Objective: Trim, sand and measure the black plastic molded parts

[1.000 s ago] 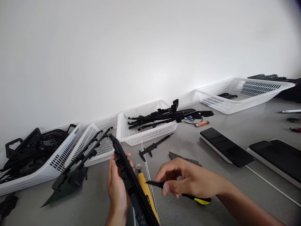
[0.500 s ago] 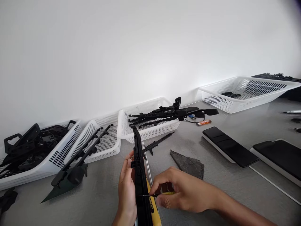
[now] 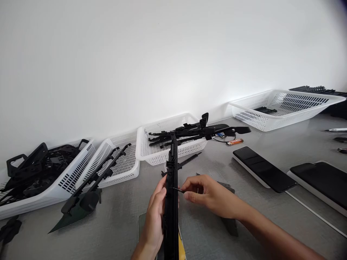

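Observation:
My left hand [image 3: 155, 218] is wrapped round a long, narrow black plastic strip [image 3: 171, 213] with clips along it, held with its far end tilted up. My right hand [image 3: 207, 195] pinches a thin dark pointed tool [image 3: 179, 190], most of its handle hidden in the fingers. The tool's tip meets the strip's right side near mid-length. Below the strip, a yellow object [image 3: 181, 249] shows only in part. A dark calipers-like tool [image 3: 189, 160] lies on the table beyond my hands, and a grey cloth [image 3: 227, 186] is partly hidden behind my right hand.
White baskets [image 3: 157, 159] with black plastic parts line the wall, and another basket [image 3: 261, 124] stands back right. Two black strips [image 3: 101, 171] lean out of a left basket. Two phone-like black slabs [image 3: 264, 168] lie right, near an orange lighter-like item [image 3: 235, 142].
The black strip has moved right and up with my left hand, standing straighter. My right hand and the tool have also risen, so the tip meets the strip higher in view.

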The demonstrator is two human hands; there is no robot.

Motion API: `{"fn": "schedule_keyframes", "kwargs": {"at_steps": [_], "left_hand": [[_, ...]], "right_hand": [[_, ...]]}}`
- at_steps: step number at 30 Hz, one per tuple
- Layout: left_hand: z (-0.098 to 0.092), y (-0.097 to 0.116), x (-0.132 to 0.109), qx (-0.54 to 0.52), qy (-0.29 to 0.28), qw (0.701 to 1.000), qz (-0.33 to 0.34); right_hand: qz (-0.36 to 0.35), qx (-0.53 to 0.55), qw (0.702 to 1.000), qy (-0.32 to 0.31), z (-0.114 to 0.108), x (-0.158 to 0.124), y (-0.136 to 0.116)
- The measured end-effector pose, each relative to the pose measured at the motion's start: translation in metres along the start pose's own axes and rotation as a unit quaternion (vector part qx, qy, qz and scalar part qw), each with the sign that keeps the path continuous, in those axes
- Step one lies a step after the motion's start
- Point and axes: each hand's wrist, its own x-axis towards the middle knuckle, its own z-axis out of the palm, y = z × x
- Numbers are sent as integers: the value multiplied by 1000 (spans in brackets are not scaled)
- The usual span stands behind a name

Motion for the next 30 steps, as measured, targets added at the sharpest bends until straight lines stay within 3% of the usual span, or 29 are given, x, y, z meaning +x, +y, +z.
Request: {"fn": "schedule_keyframes", "kwargs": {"at_steps": [3, 13, 20, 30], "left_hand": [[0, 0, -2, -9, -36, 998, -47], [-6, -7, 5, 81, -18, 996, 29], [-6, -5, 3, 76, -4, 996, 50], [-12, -9, 7, 110, 9, 993, 38]], "right_hand": [[-1, -2, 1000, 14, -5, 1, -1], [-40, 78, 996, 31, 3, -2, -8], [-60, -29, 996, 56, 16, -4, -10], [-60, -62, 991, 102, 19, -4, -7]]}}
